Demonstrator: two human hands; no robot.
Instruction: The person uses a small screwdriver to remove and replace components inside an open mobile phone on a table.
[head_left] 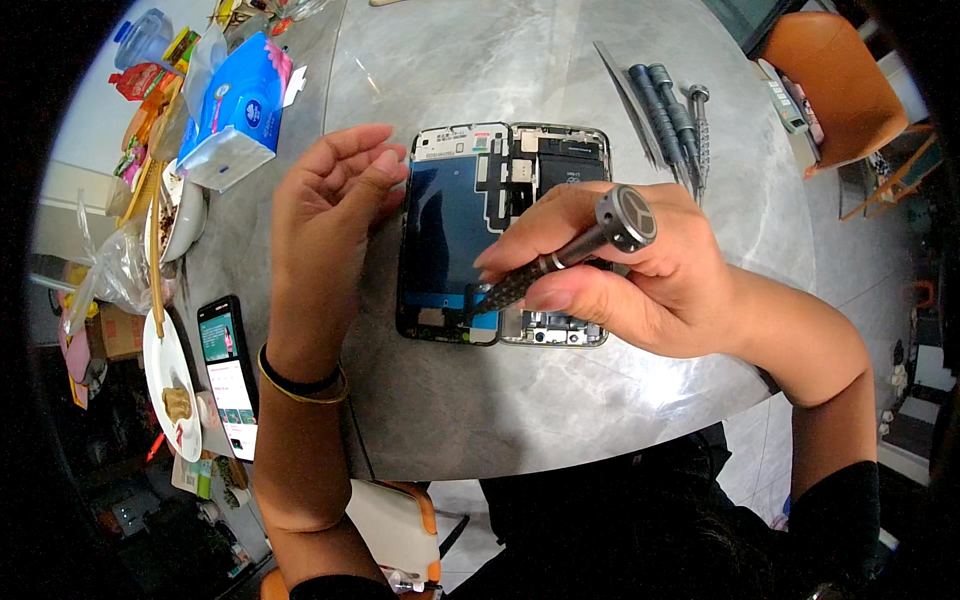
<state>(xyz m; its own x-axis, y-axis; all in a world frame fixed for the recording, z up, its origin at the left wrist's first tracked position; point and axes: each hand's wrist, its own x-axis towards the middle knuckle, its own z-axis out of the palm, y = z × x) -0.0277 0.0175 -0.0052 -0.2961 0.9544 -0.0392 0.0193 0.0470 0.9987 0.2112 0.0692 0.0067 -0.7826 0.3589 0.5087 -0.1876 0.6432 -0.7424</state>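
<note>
An opened smartphone lies on the grey table in two halves, side by side. Its screen assembly (pixel 443 215), back side up, is on the left; the body (pixel 560 160) with battery and inner parts is on the right, partly covered by my hand. My right hand (pixel 640 270) grips a dark precision screwdriver (pixel 580 245) with a knurled handle and round cap. The screwdriver slants down to the left, its lower end over the bottom part of the screen assembly; the tip is hard to make out. Beside the upper left edge, my left hand (pixel 345 185) has curled fingers, the tips touching or nearly touching that edge.
Tweezers (pixel 630 105) and several more screwdrivers (pixel 672 120) lie at the upper right. Leftward are a blue tissue pack (pixel 238 110), a lit phone (pixel 228 375), a white plate (pixel 160 370), and a bowl (pixel 190 215) with chopsticks. An orange chair (pixel 840 80) stands at far right.
</note>
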